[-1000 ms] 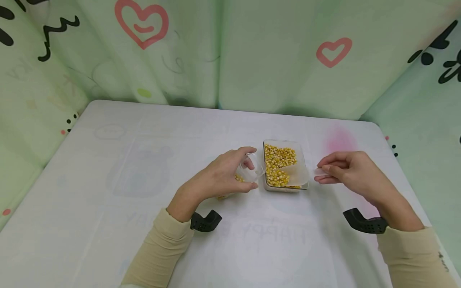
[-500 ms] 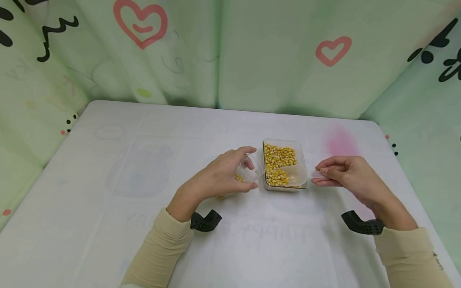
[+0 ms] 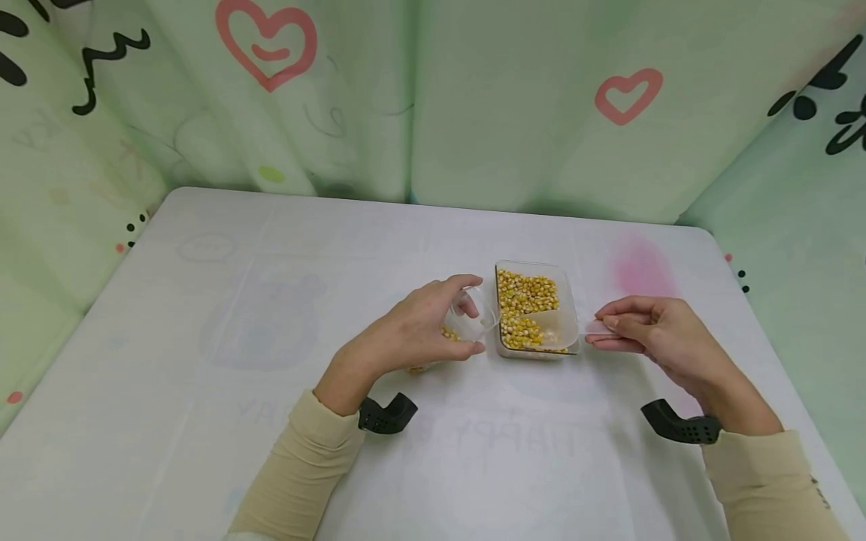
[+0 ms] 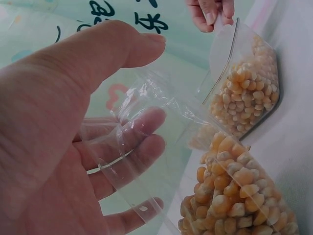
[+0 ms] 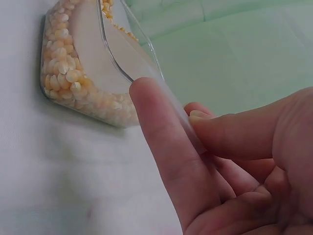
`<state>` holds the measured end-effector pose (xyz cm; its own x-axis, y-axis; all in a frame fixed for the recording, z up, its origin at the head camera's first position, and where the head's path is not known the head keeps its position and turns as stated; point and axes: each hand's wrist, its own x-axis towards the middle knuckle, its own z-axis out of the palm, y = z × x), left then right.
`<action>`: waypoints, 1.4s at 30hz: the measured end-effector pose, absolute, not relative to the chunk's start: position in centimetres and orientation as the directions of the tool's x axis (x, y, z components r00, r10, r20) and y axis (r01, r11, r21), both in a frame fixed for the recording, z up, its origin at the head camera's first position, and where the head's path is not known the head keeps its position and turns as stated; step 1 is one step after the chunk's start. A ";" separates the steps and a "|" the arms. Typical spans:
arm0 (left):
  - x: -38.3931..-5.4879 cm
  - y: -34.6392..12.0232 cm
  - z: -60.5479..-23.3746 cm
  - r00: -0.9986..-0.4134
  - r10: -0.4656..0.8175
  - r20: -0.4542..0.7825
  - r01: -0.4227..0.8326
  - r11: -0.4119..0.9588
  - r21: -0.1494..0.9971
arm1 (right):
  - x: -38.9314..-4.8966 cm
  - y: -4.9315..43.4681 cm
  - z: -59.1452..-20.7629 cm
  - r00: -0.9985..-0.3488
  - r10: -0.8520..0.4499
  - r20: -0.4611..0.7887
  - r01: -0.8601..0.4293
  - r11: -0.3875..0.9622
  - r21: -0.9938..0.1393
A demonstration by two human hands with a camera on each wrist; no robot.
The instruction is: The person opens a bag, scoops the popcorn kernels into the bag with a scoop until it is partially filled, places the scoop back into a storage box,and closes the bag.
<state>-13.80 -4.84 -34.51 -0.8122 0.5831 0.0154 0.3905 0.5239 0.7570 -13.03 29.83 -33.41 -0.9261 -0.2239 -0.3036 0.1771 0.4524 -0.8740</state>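
Note:
In the head view my left hand (image 3: 426,323) curves round the mouth of a clear plastic bag (image 3: 476,319), thumb and fingers spread wide apart. Corn kernels (image 4: 234,193) fill the bag's lower part in the left wrist view. Just right of it stands a clear rectangular container (image 3: 568,289), holding more corn kernels (image 3: 528,293). My right hand (image 3: 649,327) pinches the handle of a pale white scoop (image 3: 560,327) between thumb and fingers. The scoop's broad end lies inside the container, against the kernels; its tip is hidden.
A white tablecloth (image 3: 203,421) with faint prints covers the table. Green curtains (image 3: 501,113) with hearts hang along the back and sides. Each wrist wears a black bracket (image 3: 389,415).
My right hand has moved slightly down and left with the scoop, and the scoop's broad end shifts a little in the container. My left hand and the bag stay in place.

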 end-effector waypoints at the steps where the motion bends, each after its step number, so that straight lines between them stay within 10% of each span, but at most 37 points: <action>1: -13.8 -4.8 -34.5 -0.811 0.585 0.019 0.393 0.521 0.758 | -13.0 29.9 -33.5 -0.926 -0.224 -0.302 0.180 0.442 -0.879; 42: -13.8 -5.0 -34.4 -0.810 0.586 0.020 0.396 0.523 0.755 | -12.6 30.8 -33.1 -0.928 -0.241 -0.284 0.258 0.135 -0.957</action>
<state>-13.77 -4.95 -34.36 -0.8103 0.5857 0.0197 0.3964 0.5230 0.7546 -12.56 30.78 -33.08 -0.9281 -0.2407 -0.2841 0.2577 0.1354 -0.9567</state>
